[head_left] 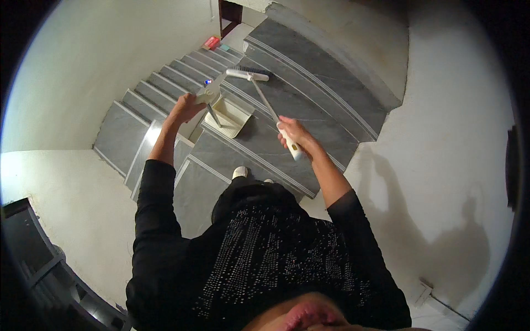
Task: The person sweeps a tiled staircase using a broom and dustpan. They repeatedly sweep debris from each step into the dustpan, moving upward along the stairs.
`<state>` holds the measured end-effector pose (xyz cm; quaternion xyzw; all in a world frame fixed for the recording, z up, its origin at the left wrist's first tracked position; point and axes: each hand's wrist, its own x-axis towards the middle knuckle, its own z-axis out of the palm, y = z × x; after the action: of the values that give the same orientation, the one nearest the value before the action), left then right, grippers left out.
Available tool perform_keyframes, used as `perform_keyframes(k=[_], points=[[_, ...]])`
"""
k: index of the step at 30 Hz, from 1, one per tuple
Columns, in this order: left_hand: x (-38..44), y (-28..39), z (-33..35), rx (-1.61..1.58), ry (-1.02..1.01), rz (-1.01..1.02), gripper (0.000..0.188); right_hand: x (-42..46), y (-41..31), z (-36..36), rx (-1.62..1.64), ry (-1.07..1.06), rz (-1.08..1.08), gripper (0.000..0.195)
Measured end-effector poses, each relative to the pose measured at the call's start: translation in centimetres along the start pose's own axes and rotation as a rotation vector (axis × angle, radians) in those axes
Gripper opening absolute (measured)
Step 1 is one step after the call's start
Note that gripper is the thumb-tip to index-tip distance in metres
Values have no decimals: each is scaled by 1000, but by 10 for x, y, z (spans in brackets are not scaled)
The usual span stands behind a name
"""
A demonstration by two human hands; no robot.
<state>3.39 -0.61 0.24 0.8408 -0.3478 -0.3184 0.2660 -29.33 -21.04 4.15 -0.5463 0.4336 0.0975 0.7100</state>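
Note:
My left hand (187, 109) grips a beige plastic piece (212, 89), which seems to be the top of the handle of a cream dustpan (230, 118). The pan hangs or rests over a grey stair tread, its ribbed inside facing up; whether it touches the tread is unclear. In my right hand (295, 131) is the white grip of a broom (265, 99) with a slim pale pole. Its white head (247, 75), with dark bristles behind, lies beyond the dustpan, close to the end of the beige piece.
Grey stone steps (306, 103) with pale nosing strips curve around me. Narrower steps (163, 85) run up the picture's left side. A red box (211, 42) sits near a dark doorway (230, 18). White walls (447, 124) border the stairs. My shoe (240, 172) is on a step.

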Motion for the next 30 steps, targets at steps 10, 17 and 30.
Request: perform_keyframes(k=[10, 17, 30], points=[[2, -9, -5, 21, 15, -8, 39, -121, 32, -18, 78, -30, 155, 61], [0, -11, -7, -12, -14, -12, 41, -106, 43, -9, 145, 23, 54, 64], [-2, -3, -7, 10, 10, -52, 38, -138, 79, 12, 182, 34, 149, 61]])
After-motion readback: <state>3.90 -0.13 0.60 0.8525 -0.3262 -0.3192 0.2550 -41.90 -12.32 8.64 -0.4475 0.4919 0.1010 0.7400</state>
